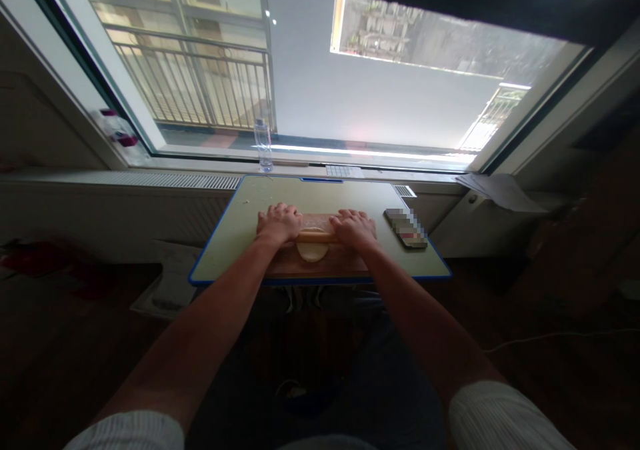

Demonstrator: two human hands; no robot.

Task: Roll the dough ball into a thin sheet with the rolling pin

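A pale wooden rolling pin (316,237) lies crosswise over a flat round of dough (313,253). The dough shows in front of the pin and a little behind it. Over the pin's left end, my left hand (279,222) is closed, fingers pointing forward. My right hand (354,227) grips the other end in the same way, so both ends of the pin are hidden. Beneath everything is a brown wooden board (295,269), its surface behind the pin looking whitish.
The board rests on a small blue-edged table (230,237). A phone (406,229) lies to the right. Behind, a clear bottle (263,147) stands on the windowsill, with another bottle (120,133) farther left. Papers (500,191) lie at the right by the window.
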